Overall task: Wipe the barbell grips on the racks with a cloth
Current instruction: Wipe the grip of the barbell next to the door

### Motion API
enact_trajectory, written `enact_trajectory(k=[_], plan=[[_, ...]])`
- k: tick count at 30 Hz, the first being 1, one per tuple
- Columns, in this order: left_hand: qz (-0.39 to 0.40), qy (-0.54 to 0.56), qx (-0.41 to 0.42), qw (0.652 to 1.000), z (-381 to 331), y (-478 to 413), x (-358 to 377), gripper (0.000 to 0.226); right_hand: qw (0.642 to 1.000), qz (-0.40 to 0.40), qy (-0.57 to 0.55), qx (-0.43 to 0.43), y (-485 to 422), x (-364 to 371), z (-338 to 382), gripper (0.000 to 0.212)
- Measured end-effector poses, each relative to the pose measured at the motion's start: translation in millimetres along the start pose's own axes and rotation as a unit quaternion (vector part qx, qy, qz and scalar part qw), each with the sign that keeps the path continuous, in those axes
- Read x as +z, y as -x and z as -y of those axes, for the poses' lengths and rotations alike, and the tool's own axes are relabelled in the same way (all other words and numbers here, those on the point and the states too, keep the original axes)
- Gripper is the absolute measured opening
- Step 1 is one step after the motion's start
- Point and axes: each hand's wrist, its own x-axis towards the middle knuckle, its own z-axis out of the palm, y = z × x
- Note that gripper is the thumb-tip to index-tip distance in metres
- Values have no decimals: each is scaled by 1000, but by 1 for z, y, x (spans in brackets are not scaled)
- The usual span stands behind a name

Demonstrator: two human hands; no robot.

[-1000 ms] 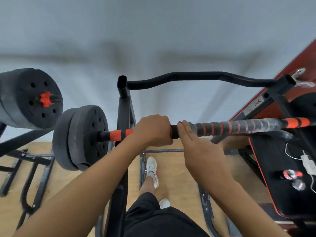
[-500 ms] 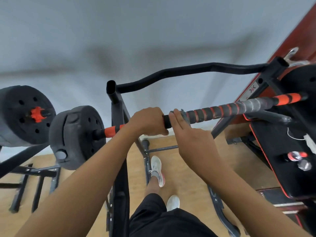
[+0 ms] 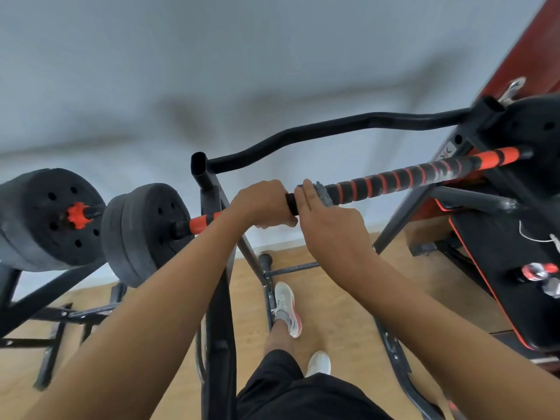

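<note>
A barbell with a black grip banded in orange (image 3: 391, 180) lies across a black rack (image 3: 218, 268), rising to the right. My left hand (image 3: 262, 204) grips the bar near its left end, fingers wrapped round it. Right beside it, my right hand (image 3: 330, 228) holds a small grey cloth (image 3: 322, 192) against the grip; only a corner of the cloth shows past my fingers. Black weight plates (image 3: 142, 234) sit on the bar's left end.
A second loaded barbell with black plates and an orange collar (image 3: 50, 219) rests on a stand at the left. A curved black bar (image 3: 333, 128) tops the rack behind. A black and red bench (image 3: 500, 268) with small items stands at right. Wooden floor and my shoes lie below.
The view has tilted, so the bar now slopes up more to the right. Both hands stay on the bar, close together; the cloth shows a little more beyond my right fingers.
</note>
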Motion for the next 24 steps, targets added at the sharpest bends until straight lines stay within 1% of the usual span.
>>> enact_trajectory(k=[1,2,3,4,5,6,7,8,9,11,12,13,16,17,18,19,22,23,24], plan=[[41,43,-5,998,1,-4,-6,25,1000,-3,7,-6,0,0,-1,71],[64,70,-9,995,3,-6,-10,24,1000,-6,14,-12,-2,-1,-3,70],[63,72,-14,995,3,-7,-11,24,1000,-9,20,-16,-7,-4,-5,69],[36,43,-20,998,3,-7,-9,26,999,-10,25,-18,-13,-7,-6,66],[-27,-22,-24,999,2,-5,-4,28,999,-9,30,-20,-20,-12,-7,61],[-107,-106,-23,988,0,-1,3,30,999,-7,35,-22,-26,-16,-7,57],[-173,-172,-14,970,-2,4,11,29,999,-5,38,-22,-31,-20,-7,53],[-215,-200,-2,956,-4,7,17,27,999,-5,36,-19,-34,-23,-6,50],[-234,-204,5,951,-4,7,22,25,999,-3,32,-14,-34,-23,-4,50],[-241,-202,6,949,-1,1,20,27,1000,-1,28,0,-30,-18,0,54],[-227,-193,5,955,0,-4,16,28,1000,-3,31,4,-29,-13,0,57],[-192,-173,6,966,1,-8,10,28,1000,-6,26,3,-27,-9,1,61],[-26,-61,16,998,2,-15,-11,26,1000,-1,11,-14,-19,-6,-2,68],[22,-8,17,1000,5,-17,-17,26,1000,5,15,-18,-15,-8,-3,69],[52,38,17,998,8,-20,-21,26,1000,8,19,-22,-11,-10,-5,69],[65,64,19,996,11,-24,-22,25,999,15,17,-26,-7,-13,-7,70],[59,83,20,995,16,-32,-18,19,999,36,-9,-28,2,-15,-14,78],[55,86,23,995,17,-33,-17,18,999,36,-20,-26,4,-16,-18,80],[52,88,28,994,18,-34,-16,17,999,28,-33,-24,7,-13,-21,78]])
